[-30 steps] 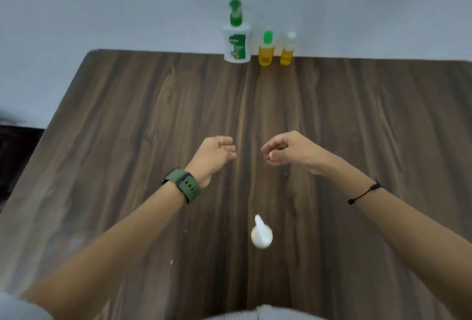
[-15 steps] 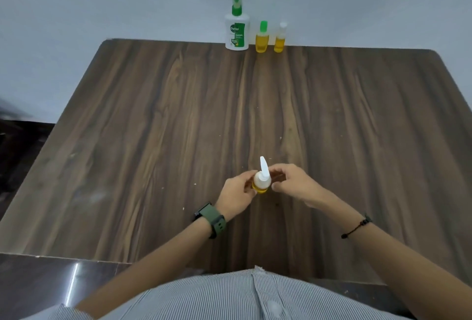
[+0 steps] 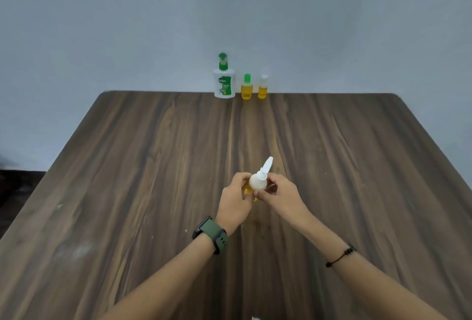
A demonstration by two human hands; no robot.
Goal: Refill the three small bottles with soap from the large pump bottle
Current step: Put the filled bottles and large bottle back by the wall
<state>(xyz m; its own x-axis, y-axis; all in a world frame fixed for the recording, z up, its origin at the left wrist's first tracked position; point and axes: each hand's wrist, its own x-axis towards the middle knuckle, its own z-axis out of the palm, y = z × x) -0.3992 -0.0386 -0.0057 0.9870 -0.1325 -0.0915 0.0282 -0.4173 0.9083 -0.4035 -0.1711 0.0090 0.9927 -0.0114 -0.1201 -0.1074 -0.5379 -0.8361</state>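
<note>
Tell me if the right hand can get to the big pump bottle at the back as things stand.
Probably not at once: the right hand and left hand both grip the small white-capped bottle. The bare table leaves the path to the pump bottle open, though it looks a long stretch.

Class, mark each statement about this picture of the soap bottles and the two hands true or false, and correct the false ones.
1. Both hands hold the white-capped bottle. True: the left hand and right hand grip it from either side.
2. The pump bottle lies on its side. False: it stands upright at the table's far edge.
3. Two small bottles stand to the right of the pump bottle. True: a green-capped bottle and a clear-capped bottle.
4. The watch is on the right wrist. False: it is on the left wrist.
</note>
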